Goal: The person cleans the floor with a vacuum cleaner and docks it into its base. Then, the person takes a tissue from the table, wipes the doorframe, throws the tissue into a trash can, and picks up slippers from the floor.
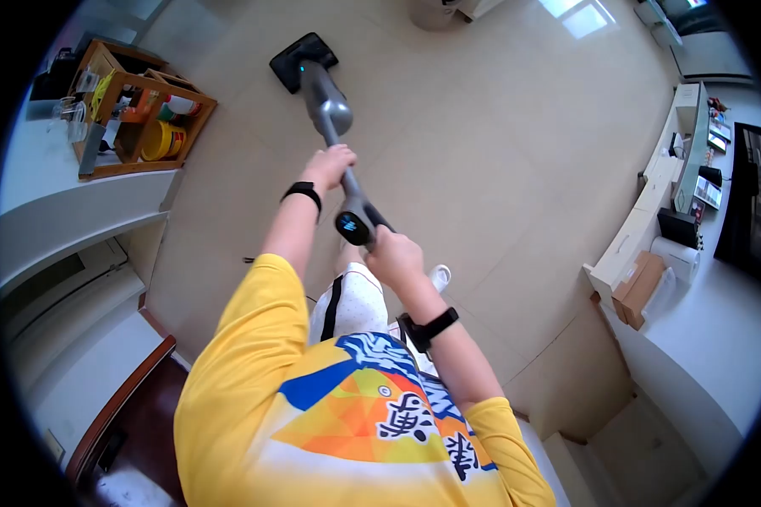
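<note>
A grey cordless stick vacuum (330, 106) slants across the floor ahead of me, with its dark floor head (300, 57) flat on the tiles. My left hand (331, 166) is wrapped round the tube, about midway along it. Lower in view, my right hand (396, 256) grips the handle, just behind a round lit display (352, 226). A black band sits on each wrist. The palm sides of both hands are hidden.
Beige tiled floor (499, 144) spreads around me. On the left, a wooden shelf unit (152, 118) holds a yellow tub and glassware. Along the right runs a low white cabinet (643, 220) with boxes and a television (751, 211). A bin (434, 13) stands at the far edge.
</note>
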The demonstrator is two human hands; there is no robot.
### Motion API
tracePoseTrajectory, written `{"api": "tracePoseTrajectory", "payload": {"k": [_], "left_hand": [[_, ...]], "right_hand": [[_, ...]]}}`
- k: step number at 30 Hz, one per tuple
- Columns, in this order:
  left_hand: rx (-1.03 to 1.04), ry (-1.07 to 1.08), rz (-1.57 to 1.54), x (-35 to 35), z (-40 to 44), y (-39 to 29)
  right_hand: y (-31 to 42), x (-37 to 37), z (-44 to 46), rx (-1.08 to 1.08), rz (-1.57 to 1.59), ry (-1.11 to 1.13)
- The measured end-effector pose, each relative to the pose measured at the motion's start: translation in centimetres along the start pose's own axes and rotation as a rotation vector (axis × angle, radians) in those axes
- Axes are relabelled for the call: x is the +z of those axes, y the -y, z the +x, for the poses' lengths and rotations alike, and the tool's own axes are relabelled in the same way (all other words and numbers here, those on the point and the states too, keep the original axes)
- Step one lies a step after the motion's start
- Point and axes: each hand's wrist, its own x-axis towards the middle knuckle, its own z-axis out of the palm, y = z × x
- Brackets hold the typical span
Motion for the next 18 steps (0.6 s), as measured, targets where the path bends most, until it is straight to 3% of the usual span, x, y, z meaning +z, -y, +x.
{"api": "tracePoseTrajectory", "payload": {"k": [3,7,11,12,14,16,18], "left_hand": [[-0.026,-0.091,0.033,1.5,-0.9,-3.4],[0.046,-0.003,0.052,7.2,-0.7,-14.4],[0.233,0.238,-0.133,14.6,-1.6,-28.4],[0.339,0.158,-0.267,16.2,-2.5,-31.9],[0.525,0.265,-0.402,17.7,-3.6,-39.1],[0.644,0.375,-0.458,16.5,-5.3,-45.6],[0.722,0.321,-0.58,18.8,-5.6,-52.2]], "right_hand": [[-3.3,-0.6,-2.0,-0.011,0.024,-0.037],[-13.8,-2.4,-8.9,0.057,-0.103,0.04],[-25.8,-3.5,-20.3,0.088,-0.199,0.094],[-28.2,-4.3,-23.7,0.113,-0.215,0.099],[-31.8,-6.6,-30.1,0.182,-0.232,0.1],[-35.1,-8.7,-36.3,0.259,-0.294,0.003],[-36.2,-11.7,-41.3,0.33,-0.377,-0.095]]}}
